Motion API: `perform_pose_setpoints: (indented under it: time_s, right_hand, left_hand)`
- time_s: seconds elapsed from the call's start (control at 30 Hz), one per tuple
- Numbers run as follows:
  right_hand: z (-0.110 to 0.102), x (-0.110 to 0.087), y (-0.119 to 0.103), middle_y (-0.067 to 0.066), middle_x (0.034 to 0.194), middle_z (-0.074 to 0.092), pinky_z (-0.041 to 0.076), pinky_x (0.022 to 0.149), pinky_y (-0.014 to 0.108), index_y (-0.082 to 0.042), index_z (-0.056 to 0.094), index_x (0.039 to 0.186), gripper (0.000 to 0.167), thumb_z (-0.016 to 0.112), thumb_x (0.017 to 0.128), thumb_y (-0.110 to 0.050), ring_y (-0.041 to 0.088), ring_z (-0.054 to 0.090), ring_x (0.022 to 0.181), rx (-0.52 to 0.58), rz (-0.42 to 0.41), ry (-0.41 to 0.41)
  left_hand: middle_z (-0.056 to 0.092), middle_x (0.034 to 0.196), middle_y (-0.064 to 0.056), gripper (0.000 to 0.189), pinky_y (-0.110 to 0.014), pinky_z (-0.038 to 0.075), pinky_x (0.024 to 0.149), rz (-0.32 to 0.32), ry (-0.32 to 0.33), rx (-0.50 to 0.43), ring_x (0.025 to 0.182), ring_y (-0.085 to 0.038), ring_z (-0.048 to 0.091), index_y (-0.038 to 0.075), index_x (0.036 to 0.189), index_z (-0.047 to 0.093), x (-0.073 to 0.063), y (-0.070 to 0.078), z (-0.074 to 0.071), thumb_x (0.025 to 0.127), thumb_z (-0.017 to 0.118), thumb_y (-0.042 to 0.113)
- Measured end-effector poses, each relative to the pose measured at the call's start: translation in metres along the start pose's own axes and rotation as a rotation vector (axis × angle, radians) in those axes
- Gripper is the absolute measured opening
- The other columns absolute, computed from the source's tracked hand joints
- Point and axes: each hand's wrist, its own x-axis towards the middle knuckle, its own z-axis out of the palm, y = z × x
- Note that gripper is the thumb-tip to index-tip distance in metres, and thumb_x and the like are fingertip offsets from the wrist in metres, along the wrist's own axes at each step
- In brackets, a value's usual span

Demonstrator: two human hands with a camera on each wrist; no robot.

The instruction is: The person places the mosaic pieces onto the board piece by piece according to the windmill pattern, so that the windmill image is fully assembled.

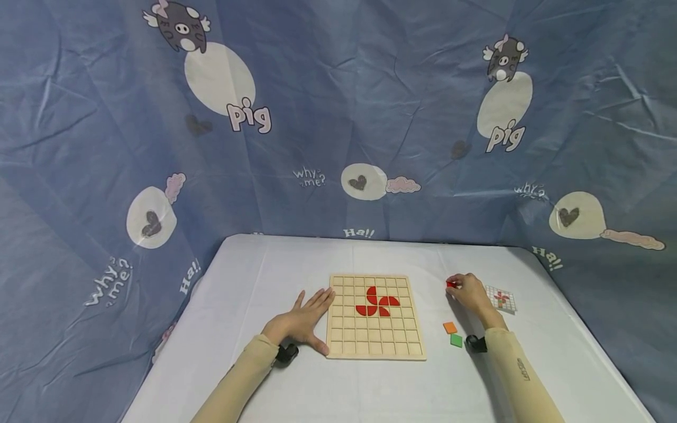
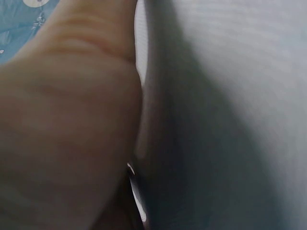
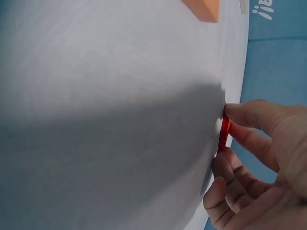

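Observation:
A square wooden grid board (image 1: 370, 346) lies on the table, with several red quarter-round tiles (image 1: 372, 299) set in its middle cells in a pinwheel shape. My left hand (image 1: 301, 323) rests at the board's left edge, fingers spread and straight; in the left wrist view only its blurred side (image 2: 72, 120) shows. To the right of the board, my right hand (image 1: 468, 292) pinches a red tile (image 3: 224, 132) between thumb and fingers, close to the tabletop. The tile's full outline is hidden by the fingers.
An orange square tile (image 1: 449, 328) and a green square tile (image 1: 456, 340) lie right of the board, near my right wrist. Beyond my right hand lies a pattern card (image 1: 502, 299) with a red pinwheel on a grid. A blue printed cloth (image 1: 328, 117) hangs behind the white table (image 1: 296, 258).

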Motion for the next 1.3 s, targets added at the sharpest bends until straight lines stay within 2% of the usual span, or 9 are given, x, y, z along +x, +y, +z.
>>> perform_pose_setpoints:
  time_s: [0.23,0.6,0.73,1.1,1.3]
  right_hand:
    - [0.0,-0.002,-0.002,0.02,0.104,0.057,0.05,0.075,0.038,0.005,0.063,0.109,0.03,0.068,0.087,-0.015,0.027,0.056,0.088,0.041,0.077,-0.014]
    - [0.0,-0.007,-0.001,0.018,0.101,0.061,0.05,0.07,0.031,0.004,0.061,0.111,0.033,0.069,0.086,-0.016,0.024,0.057,0.084,0.073,0.121,-0.022]
    - [0.001,-0.011,-0.002,0.019,0.1,0.062,0.051,0.069,0.032,0.006,0.06,0.109,0.034,0.07,0.085,-0.016,0.025,0.058,0.084,0.07,0.089,-0.016]
    - [-0.001,-0.021,-0.019,0.019,0.106,0.057,0.051,0.07,0.033,0.003,0.061,0.109,0.033,0.069,0.086,-0.018,0.024,0.058,0.087,0.081,0.072,0.008]
    - [0.002,-0.032,-0.035,0.016,0.102,0.058,0.049,0.068,0.032,0.002,0.064,0.105,0.033,0.072,0.086,-0.024,0.024,0.059,0.086,0.083,-0.033,0.024]
  left_hand:
    - [-0.003,0.164,-0.01,0.136,-0.067,-0.004,0.115,-0.007,-0.003,0.005,0.151,-0.031,-0.001,0.007,0.156,0.001,0.001,-0.001,0.001,0.061,0.075,0.07]
    - [-0.003,0.164,-0.009,0.138,-0.066,-0.004,0.115,-0.007,0.003,0.019,0.151,-0.028,-0.003,0.009,0.156,0.0,0.003,-0.005,0.004,0.059,0.073,0.074]
    - [-0.005,0.164,-0.008,0.139,-0.065,-0.006,0.115,-0.008,-0.005,0.018,0.151,-0.028,-0.004,0.01,0.156,-0.001,0.004,-0.006,0.005,0.058,0.073,0.075]
    - [-0.005,0.164,-0.006,0.139,-0.064,-0.006,0.116,-0.016,-0.003,0.008,0.151,-0.027,-0.004,0.011,0.156,-0.001,0.004,-0.006,0.005,0.058,0.073,0.074]
    - [-0.006,0.164,-0.007,0.139,-0.064,-0.007,0.116,-0.021,-0.008,0.017,0.151,-0.027,-0.005,0.011,0.156,-0.002,0.005,-0.006,0.006,0.057,0.072,0.075]
